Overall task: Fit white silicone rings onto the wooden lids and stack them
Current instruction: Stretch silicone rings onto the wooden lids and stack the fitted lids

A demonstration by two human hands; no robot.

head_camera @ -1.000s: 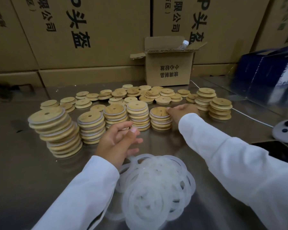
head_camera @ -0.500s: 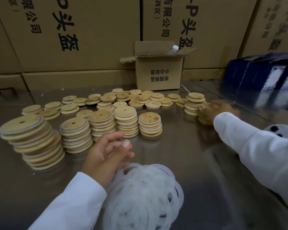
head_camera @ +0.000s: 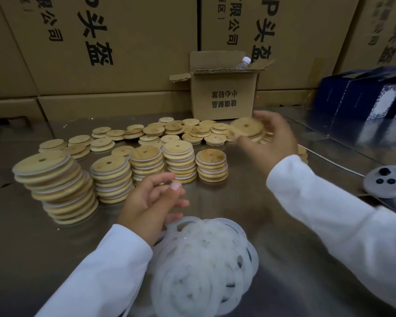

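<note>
My right hand [head_camera: 271,145] is raised over the steel table [head_camera: 284,259], gripping a small fanned stack of bare wooden lids [head_camera: 246,129]. My left hand [head_camera: 151,202] hovers just behind the heap of white silicone rings [head_camera: 204,266] near me, fingers apart and empty. Several stacks of lids fitted with white rings [head_camera: 55,179] stand in a row from the left to the middle. Loose bare lids [head_camera: 192,132] lie spread behind them.
A small open carton [head_camera: 223,97] with a plastic bottle [head_camera: 244,62] stands at the back of the table. Large cardboard boxes [head_camera: 101,46] wall off the rear. Dark blue boxes [head_camera: 364,97] sit at right, and a grey disc with black knobs [head_camera: 385,181] lies at the right edge.
My right hand has lifted a handful of bare lids from the right-hand stack and brought them up and toward the middle. My left hand has stayed by the rings.
</note>
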